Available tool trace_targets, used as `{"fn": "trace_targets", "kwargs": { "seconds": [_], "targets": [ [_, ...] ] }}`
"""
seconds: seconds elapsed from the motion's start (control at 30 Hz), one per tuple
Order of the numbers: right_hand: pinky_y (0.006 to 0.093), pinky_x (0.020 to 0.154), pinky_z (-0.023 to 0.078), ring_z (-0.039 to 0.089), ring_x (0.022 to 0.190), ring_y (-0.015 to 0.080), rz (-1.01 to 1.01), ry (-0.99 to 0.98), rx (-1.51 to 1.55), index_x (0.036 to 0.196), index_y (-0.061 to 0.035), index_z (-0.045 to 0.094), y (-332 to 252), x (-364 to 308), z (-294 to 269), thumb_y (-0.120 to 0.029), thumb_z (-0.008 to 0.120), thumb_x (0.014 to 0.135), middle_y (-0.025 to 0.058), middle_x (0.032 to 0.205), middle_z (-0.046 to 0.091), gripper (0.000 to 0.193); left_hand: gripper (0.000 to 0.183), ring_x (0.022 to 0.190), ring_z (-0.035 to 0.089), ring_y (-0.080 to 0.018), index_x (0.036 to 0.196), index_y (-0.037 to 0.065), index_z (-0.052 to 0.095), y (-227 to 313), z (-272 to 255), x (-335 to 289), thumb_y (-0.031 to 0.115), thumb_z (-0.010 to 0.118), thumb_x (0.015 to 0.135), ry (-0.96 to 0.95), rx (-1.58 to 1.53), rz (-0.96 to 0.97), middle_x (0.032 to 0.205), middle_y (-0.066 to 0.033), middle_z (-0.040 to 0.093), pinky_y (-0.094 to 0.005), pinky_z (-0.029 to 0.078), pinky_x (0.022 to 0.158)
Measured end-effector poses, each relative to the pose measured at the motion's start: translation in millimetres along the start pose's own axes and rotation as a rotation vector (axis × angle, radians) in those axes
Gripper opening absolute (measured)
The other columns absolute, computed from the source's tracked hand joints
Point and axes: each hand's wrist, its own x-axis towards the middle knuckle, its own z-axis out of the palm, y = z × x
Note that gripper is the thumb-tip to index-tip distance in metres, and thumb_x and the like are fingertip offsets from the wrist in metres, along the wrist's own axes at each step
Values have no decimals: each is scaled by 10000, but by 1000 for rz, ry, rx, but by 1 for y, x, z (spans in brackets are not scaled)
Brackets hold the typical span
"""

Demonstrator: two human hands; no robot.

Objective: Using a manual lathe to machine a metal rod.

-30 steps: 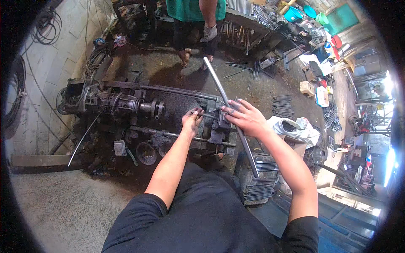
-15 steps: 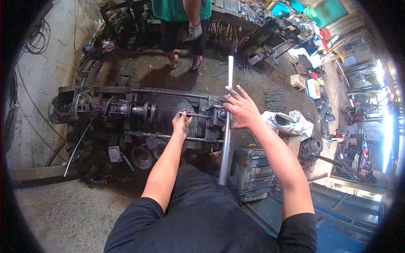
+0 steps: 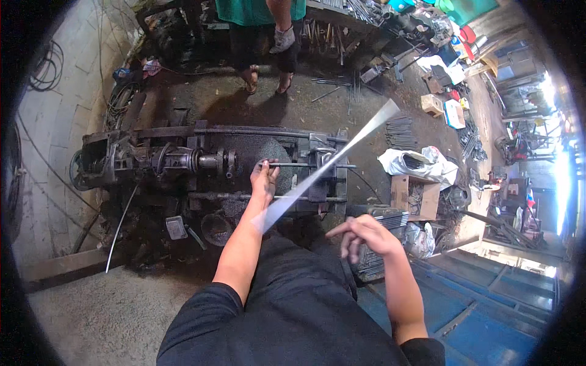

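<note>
My left hand (image 3: pixel 263 180) pinches the near end of a thin metal rod (image 3: pixel 294 165), which lies level and runs rightward through a dark clamp (image 3: pixel 321 145) on the machine bed. Across the clamp slants a long bright bar (image 3: pixel 369 127), smeared by motion; its lower end passes over my left forearm. Apart from the bar, my right hand (image 3: pixel 370 235) hangs above a stack of rods, fingers spread and holding nothing. To the left of my left hand sits the machine's greasy round spindle (image 3: pixel 213 162).
Two bed rails (image 3: pixel 250 130) run left to right. Rods fill a crate (image 3: pixel 384 222) by my right hand, beside a cardboard box (image 3: pixel 422 198) and a white sack (image 3: pixel 397 163). Across the machine stands a person in a green shirt (image 3: pixel 259 12). More rods (image 3: pixel 400 132) lie on the floor.
The bright bar has swung from nearly upright to a slant, its upper end going right. My right hand has left it and dropped lower. My left hand stays on the rod, which now extends past the clamp.
</note>
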Motion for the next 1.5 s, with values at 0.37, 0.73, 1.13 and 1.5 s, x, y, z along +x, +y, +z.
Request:
{"fn": "trace_targets", "kwargs": {
  "seconds": [0.37, 0.73, 1.13, 1.5],
  "targets": [
    [272, 682, 536, 651, 729, 158, -391, 812, -71, 1157, 40, 602, 13, -1, -38, -158, 553, 959, 105, 830, 664, 284, 140, 1081, 602, -211, 1100, 70, 516, 8, 17, 3, 163, 505, 996, -30, 77, 6, 1106, -86, 611, -386, 475, 955],
    [435, 1004, 391, 462, 1258, 303, -741, 721, -1645, 1238, -170, 575, -63, 88, -139, -45, 631, 759, 86, 1335, 515, 498, 926, 1163, 544, -444, 1489, -17, 85, 1, 133, -194, 351, 651, 855, -440, 1372, 466, 1494, -295, 246, -457, 404, 1040],
    [490, 1121, 245, 385, 1339, 279, -840, 397, -2059, 1018, -141, 653, -135, 195, -193, -114, 580, 755, 69, 1212, 583, 274, 806, 938, 642, -430, 1515, 61, 63, -46, 161, -283, 114, 518, 851, 65, 1776, -15, 1205, -286, 530, -480, 533, 785],
    [394, 829, 491, 660, 846, 279, -778, 283, -2196, 670, -112, 698, -150, 201, -224, -180, 651, 602, 117, 773, 690, 108, 142, 715, 671, -315, 972, 77, 523, -36, 142, -251, 156, 536, 854, 609, 2083, 390, 899, -132, 588, -439, 540, 598]
  ]
}}
